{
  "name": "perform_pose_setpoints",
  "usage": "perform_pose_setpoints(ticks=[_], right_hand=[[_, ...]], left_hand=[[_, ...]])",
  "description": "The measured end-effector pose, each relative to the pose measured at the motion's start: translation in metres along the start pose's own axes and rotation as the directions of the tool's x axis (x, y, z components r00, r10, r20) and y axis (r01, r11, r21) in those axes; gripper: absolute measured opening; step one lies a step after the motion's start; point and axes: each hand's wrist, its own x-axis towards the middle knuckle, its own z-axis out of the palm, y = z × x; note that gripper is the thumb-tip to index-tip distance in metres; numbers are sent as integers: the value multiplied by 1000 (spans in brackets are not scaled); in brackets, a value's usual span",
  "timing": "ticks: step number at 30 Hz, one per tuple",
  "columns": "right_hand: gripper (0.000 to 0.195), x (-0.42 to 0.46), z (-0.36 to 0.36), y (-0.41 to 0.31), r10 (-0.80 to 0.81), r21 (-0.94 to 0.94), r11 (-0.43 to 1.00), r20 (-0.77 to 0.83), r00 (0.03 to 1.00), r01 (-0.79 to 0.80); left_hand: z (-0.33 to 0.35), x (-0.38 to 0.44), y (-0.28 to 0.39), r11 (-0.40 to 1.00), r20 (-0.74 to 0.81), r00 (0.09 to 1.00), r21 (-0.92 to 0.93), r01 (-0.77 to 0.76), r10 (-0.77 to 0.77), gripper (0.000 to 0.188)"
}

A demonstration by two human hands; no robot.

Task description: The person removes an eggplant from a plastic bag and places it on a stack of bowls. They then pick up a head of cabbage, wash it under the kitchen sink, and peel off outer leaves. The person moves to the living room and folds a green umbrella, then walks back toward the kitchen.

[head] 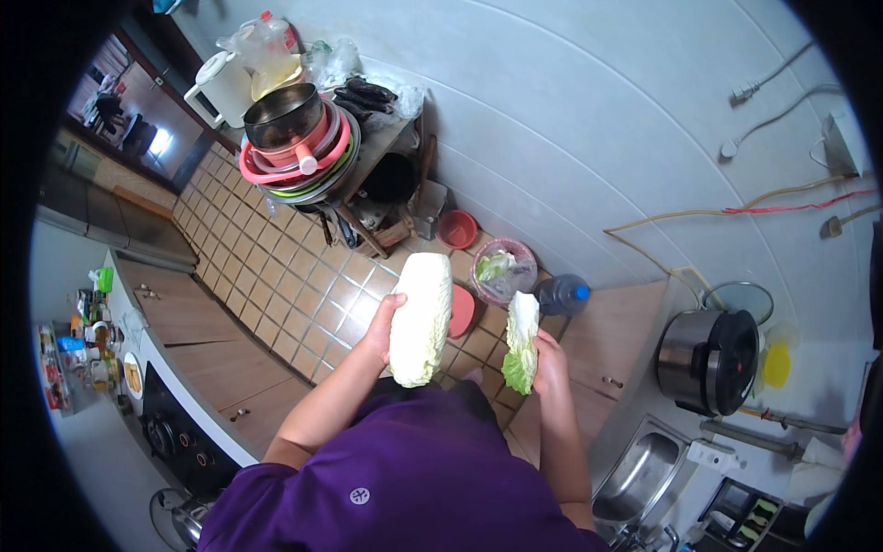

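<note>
A pale napa cabbage point(421, 317) stands nearly upright in front of me, with my left hand point(383, 328) gripping its left side. Off to the right, my right hand point(550, 360) holds a loose cabbage leaf point(522, 341), white at the top and green at the lower end. The two hands are apart. Beyond the leaf on the floor is a pink trash basket point(506, 298), lined with a plastic bag and containing cabbage leaves point(495, 265). The far side of the cabbage and the fingers behind it are hidden.
A red plastic basin point(457, 230), a pink object point(461, 312) and a blue-capped water bottle point(564, 294) are on the tiled floor point(290, 290). Stacked basins and a pot point(284, 117) top a table ahead. A gas stove point(181, 431) lies left; a pressure cooker point(707, 362) and sink point(640, 476) lie right.
</note>
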Motion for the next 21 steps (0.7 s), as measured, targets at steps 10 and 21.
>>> perform_pose_setpoints(ticks=[10,21], right_hand=[[54,245,-87,30,-482,-887,445,-352,803,-122],[100,-14,75,3,-153,-119,922,761,631,368]], left_hand=[[-16,-34,-18,975,-376,909,189,-116,181,89],[32,4,-69,741,-226,815,589,-322,533,79]])
